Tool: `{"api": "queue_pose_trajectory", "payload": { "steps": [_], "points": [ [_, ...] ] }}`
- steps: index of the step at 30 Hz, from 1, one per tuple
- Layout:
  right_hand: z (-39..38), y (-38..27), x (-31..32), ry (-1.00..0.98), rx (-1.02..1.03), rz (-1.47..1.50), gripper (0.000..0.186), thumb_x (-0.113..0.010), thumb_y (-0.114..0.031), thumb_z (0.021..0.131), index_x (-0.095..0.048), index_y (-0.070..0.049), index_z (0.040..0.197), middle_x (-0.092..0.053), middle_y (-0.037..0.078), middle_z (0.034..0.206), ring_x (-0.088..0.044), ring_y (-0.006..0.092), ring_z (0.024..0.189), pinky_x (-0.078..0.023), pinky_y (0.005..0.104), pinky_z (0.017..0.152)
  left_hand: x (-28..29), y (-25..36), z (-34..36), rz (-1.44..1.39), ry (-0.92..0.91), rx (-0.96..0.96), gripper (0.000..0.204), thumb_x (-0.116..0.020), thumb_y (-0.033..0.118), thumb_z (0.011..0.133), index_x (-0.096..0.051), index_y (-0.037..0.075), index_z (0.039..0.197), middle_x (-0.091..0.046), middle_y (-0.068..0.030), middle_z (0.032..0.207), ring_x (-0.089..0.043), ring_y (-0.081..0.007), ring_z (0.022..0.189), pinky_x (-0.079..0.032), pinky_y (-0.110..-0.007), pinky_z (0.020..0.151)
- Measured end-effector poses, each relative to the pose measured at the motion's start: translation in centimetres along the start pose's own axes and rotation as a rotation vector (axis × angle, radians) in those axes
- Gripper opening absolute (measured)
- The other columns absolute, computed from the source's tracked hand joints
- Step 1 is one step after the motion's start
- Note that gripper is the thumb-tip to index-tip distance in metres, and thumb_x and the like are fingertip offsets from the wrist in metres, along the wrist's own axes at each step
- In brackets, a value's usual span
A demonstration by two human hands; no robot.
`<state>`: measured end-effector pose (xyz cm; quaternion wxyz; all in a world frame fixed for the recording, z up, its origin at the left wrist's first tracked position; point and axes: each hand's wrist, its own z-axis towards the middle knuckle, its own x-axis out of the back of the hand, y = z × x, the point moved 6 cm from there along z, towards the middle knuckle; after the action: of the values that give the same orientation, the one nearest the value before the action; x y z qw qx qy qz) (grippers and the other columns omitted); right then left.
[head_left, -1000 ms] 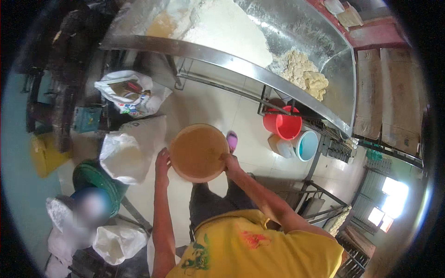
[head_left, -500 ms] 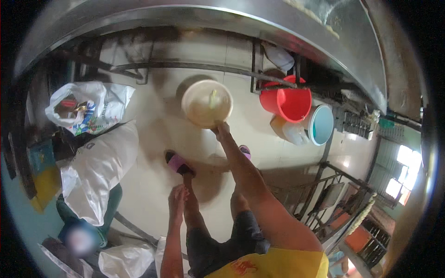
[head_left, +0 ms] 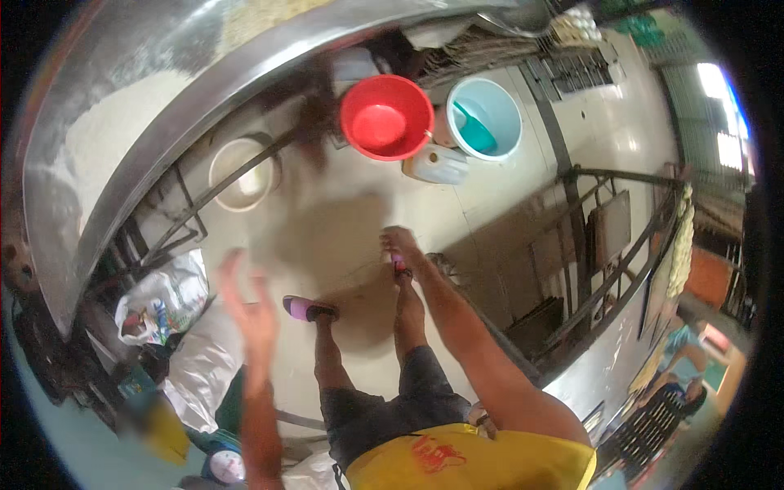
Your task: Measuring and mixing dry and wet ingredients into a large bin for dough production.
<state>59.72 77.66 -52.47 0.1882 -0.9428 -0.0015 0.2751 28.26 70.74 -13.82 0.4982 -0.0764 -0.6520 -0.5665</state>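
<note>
My left hand is raised over the floor left of my legs, blurred by motion, with its fingers apart and nothing in them. My right hand hangs above my right slipper, its fingers curled in and no object showing in them. A cream basin with something pale inside stands on the floor at the far left, partly behind a thin metal bar. Ahead of my right hand are a red basin, a light blue bucket with a teal scoop in it, and a plastic jug.
A metal trough with pale, powdery material curves across the far left. A printed plastic bag and a white sack lie at the left. A dark metal rack stands on the right.
My right hand has let go of the cream basin and drawn back empty. My left hand has risen and opened. The view has turned to the right.
</note>
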Motion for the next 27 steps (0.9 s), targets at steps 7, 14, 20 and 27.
{"api": "queue_pose_trajectory", "payload": {
  "steps": [7, 14, 20, 27],
  "points": [
    [0.2, -20.9, 6.7, 0.827, 0.707, -1.656, 0.051, -0.06, -0.021, 0.083, -0.053, 0.008, 0.124, -0.053, 0.023, 0.128, -0.049, 0.0385, 0.118, -0.038, 0.0434, 0.104, 8.3, 9.3, 19.8, 0.219, 0.44, -0.4, 0.039, -0.05, 0.019, 0.1, -0.048, -0.007, 0.13, -0.052, -0.0187, 0.132, -0.049, -0.0305, 0.121, -0.035, -0.04, 0.106],
    [5.4, -23.9, 15.1, 0.752, 0.53, -1.984, 0.037, -0.051, -0.02, 0.088, -0.06, -0.007, 0.122, -0.06, 0.013, 0.124, -0.05, 0.0307, 0.12, -0.032, 0.0458, 0.107, 4.9, 1.3, 24.6, -0.104, 0.477, 0.083, 0.049, -0.036, 0.034, 0.103, -0.044, 0.003, 0.14, -0.045, -0.0218, 0.14, -0.044, -0.0346, 0.129, -0.033, -0.041, 0.108],
    [5.3, -19.4, 17.9, 0.628, 0.739, -1.821, 0.019, -0.061, -0.026, 0.078, -0.071, -0.013, 0.086, -0.071, 0.01, 0.089, -0.064, 0.0278, 0.093, -0.04, 0.0464, 0.092, 4.0, 3.2, 27.0, 0.676, 0.102, -0.116, 0.047, -0.036, 0.033, 0.102, -0.05, 0.002, 0.135, -0.044, -0.0218, 0.14, -0.037, -0.0356, 0.134, -0.026, -0.04, 0.112],
    [5.7, -13.5, 14.4, 0.464, 0.318, -1.571, 0.031, -0.065, -0.038, 0.078, -0.069, -0.009, 0.087, -0.069, 0.013, 0.083, -0.065, 0.0341, 0.082, -0.048, 0.0466, 0.073, 3.2, 7.3, 28.0, 0.684, -0.036, -0.288, 0.044, -0.039, 0.031, 0.101, -0.055, 0.001, 0.128, -0.055, -0.0185, 0.127, -0.048, -0.0317, 0.124, -0.033, -0.037, 0.108]
  ]
}}
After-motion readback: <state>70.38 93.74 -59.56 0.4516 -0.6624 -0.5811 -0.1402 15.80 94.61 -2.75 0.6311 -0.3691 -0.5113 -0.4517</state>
